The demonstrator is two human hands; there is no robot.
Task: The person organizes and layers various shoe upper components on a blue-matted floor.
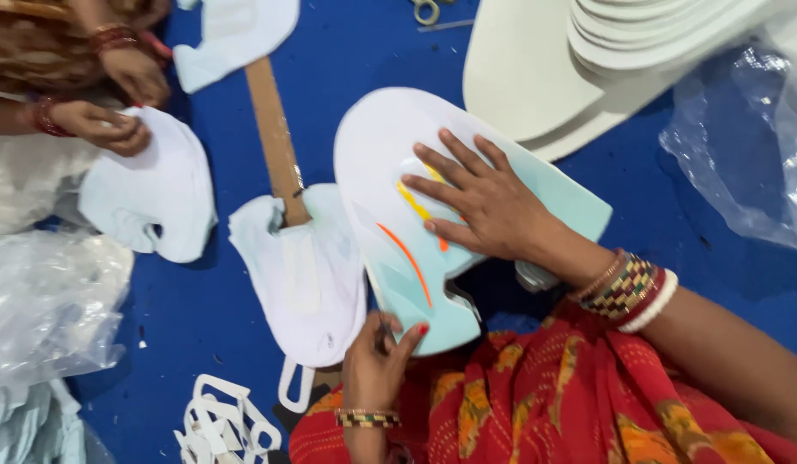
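A pale blue and white cut sheet piece (381, 146) with orange and yellow stripes lies on the blue surface (347, 51). My right hand (484, 206) rests flat on its middle, fingers spread, with bangles at the wrist. My left hand (374, 357) pinches the piece's lower edge between thumb and fingers; something small may be in the pinch, but I cannot tell what. Just left of it lies a stack of similar white pieces (304, 283) on a brown cardboard strip (274, 137).
Another person's hands (115, 103) at the top left work on a white piece (158, 198). Cream sheets (536, 77) are stacked at the top right beside a clear plastic bag (751, 146). More plastic (46, 301) lies left, white offcuts (222, 425) below, scissors (426, 10) at the top.
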